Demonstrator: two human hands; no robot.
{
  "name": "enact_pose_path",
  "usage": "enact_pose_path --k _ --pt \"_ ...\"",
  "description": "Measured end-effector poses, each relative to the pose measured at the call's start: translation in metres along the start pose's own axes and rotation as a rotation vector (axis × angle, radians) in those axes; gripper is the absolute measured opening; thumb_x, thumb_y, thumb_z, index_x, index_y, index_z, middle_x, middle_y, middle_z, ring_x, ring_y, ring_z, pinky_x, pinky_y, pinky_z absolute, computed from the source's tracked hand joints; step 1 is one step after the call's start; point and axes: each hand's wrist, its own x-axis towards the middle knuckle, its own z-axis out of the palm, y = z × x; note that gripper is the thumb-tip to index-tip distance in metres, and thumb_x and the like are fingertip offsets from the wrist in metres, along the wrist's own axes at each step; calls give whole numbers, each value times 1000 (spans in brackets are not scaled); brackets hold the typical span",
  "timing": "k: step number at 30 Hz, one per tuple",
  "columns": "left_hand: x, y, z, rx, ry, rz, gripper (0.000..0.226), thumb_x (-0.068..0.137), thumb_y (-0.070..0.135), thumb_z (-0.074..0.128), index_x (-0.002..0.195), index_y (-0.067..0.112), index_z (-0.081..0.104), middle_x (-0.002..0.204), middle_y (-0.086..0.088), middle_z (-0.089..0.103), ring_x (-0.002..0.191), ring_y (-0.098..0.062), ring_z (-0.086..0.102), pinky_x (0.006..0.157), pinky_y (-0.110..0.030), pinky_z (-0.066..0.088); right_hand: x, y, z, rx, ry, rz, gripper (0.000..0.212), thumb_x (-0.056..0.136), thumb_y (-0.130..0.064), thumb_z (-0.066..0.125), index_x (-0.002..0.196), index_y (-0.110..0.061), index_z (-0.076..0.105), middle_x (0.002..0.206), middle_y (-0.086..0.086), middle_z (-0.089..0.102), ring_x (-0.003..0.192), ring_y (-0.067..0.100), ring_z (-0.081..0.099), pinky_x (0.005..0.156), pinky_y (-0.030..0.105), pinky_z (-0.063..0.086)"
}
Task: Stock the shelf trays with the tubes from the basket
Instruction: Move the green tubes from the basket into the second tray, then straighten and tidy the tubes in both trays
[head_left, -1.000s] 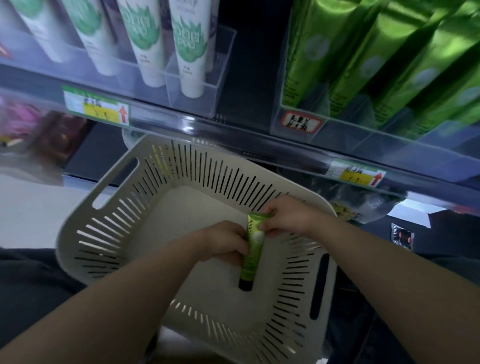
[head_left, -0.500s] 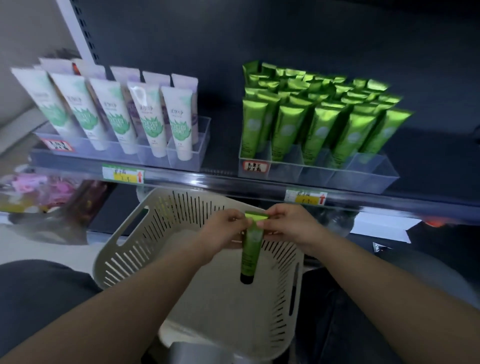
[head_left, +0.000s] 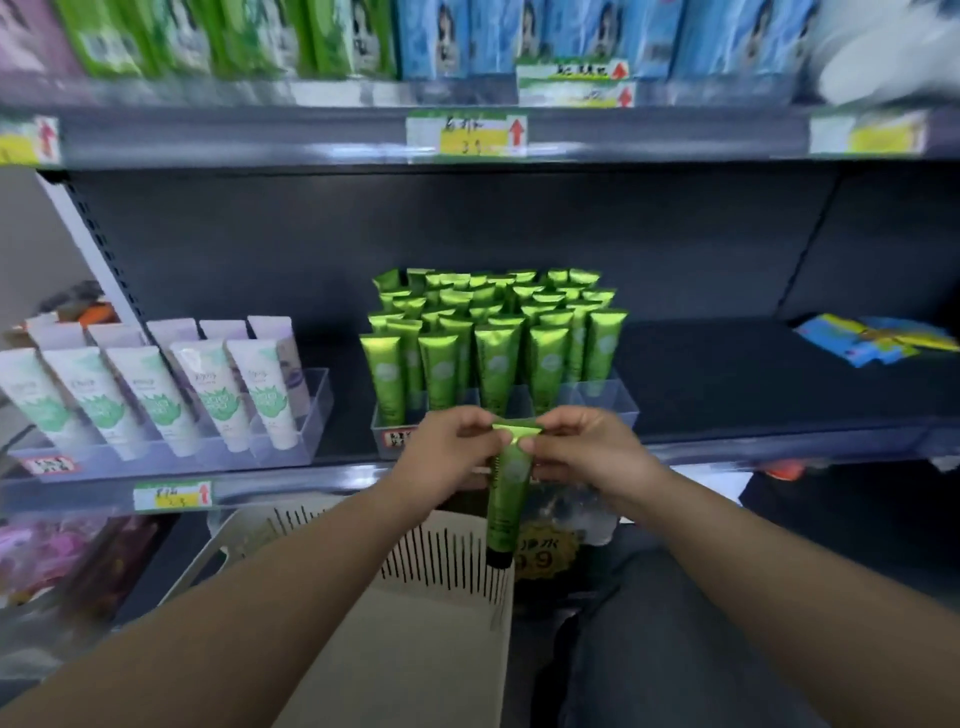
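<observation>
I hold one green tube (head_left: 509, 493) upright, cap down, just in front of the shelf edge. My left hand (head_left: 452, 452) and my right hand (head_left: 587, 447) both pinch its flat crimped top, one at each corner. Behind it a clear shelf tray (head_left: 618, 400) holds several rows of matching green tubes (head_left: 493, 332); its right front slot looks bare. The white slotted basket (head_left: 436, 566) sits below my forearms, its inside mostly hidden.
A second clear tray (head_left: 311, 415) to the left holds white tubes (head_left: 208, 395). The dark shelf (head_left: 727, 374) runs right to a blue and yellow pack (head_left: 872, 338). An upper shelf (head_left: 623, 135) with price labels carries boxed goods.
Both hands lifted the green tube out of the basket and up to the front of the green tube tray. My view tilted upward, so the upper shelf now shows.
</observation>
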Motion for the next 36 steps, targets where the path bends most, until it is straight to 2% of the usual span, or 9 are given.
enact_pose_path --k 3,6,9,14,18,22,24,31,36 --pt "16 25 21 20 -9 48 6 89 13 63 93 9 63 91 -12 63 82 -22 61 80 -45 56 -1 -21 -27 -6 42 -58 14 77 3 71 81 -7 63 78 7 66 62 11 67 66 26 60" --pt "32 48 43 41 -36 126 6 89 11 62 94 10 64 94 -9 66 84 -18 64 72 -31 59 2 -41 -53 -23 79 -119 11 78 4 71 82 -6 66 79 6 67 63 9 67 66 23 59" --pt "47 68 60 80 -48 195 11 90 11 60 86 20 64 92 -5 68 82 -14 65 71 -27 58 9 -57 -73 -48 114 -165 11 78 2 71 86 -5 67 81 6 68 65 8 67 63 20 58" --pt "73 90 78 142 -20 256 8 91 15 59 97 20 63 103 -12 68 99 -23 64 79 -34 58 29 -73 -98 -69 157 -227 17 79 0 71 96 0 67 84 7 67 71 10 66 65 19 58" --pt "93 91 89 173 37 286 11 92 15 58 101 18 64 99 -7 69 100 -25 65 86 -44 56 47 -75 -109 -90 185 -265 19 80 -1 70 98 1 67 82 7 65 76 14 63 72 23 57" --pt "104 84 94 198 108 322 18 92 13 56 91 31 60 90 0 68 95 -24 65 89 -48 53 58 -70 -109 -66 224 -310 18 79 0 70 97 2 67 90 17 64 83 21 62 85 37 55" --pt "111 80 96 206 130 328 18 93 12 55 94 30 60 94 -2 68 95 -22 64 90 -47 52 64 -67 -109 -59 237 -326 15 79 1 70 94 0 67 91 19 63 84 23 61 88 41 53" --pt "127 62 101 221 169 318 16 92 10 55 98 25 59 96 -4 67 95 -20 64 89 -46 53 80 -53 -112 -30 215 -303 14 80 4 68 82 -10 67 89 18 62 83 25 58 91 45 51" --pt "133 47 106 271 159 290 15 93 10 53 101 22 58 97 -11 65 91 -25 63 86 -47 54 86 -38 -114 -9 221 -270 15 80 5 68 81 -10 66 78 11 61 81 25 55 80 35 51"
